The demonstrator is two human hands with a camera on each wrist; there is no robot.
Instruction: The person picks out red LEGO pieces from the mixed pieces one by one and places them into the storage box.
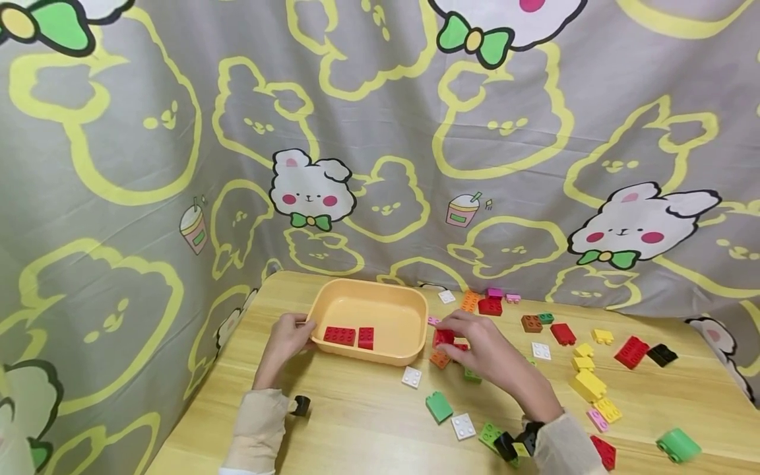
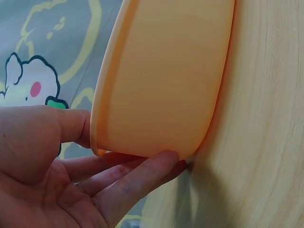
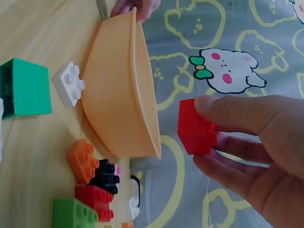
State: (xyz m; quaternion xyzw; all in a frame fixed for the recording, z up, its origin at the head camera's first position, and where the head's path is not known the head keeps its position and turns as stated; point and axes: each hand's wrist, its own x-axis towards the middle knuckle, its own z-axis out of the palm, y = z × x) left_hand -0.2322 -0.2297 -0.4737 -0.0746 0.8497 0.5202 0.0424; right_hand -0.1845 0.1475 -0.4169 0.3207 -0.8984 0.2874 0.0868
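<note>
My left hand (image 1: 291, 338) grips the left end of a peach plastic bin (image 1: 380, 290), with the thumb at the rim and the fingers against the outer wall in the left wrist view (image 2: 164, 71). Inside the bin lie a longer red toy brick (image 1: 340, 336) and a shorter red brick (image 1: 365, 338). Just right of the bin, my right hand (image 1: 483, 346) pinches another red brick (image 3: 192, 127) between thumb and fingers, raised above the table. Below it in the right wrist view are an orange brick (image 3: 81, 160), a black brick (image 3: 105, 176) and a red brick (image 3: 95, 202).
Loose bricks cover the table's right side, among them a green brick (image 1: 439, 407), white bricks (image 1: 463, 427), yellow bricks (image 1: 589, 384) and a black brick (image 1: 662, 355). A patterned curtain (image 1: 380, 132) hangs along the table's back and left edges.
</note>
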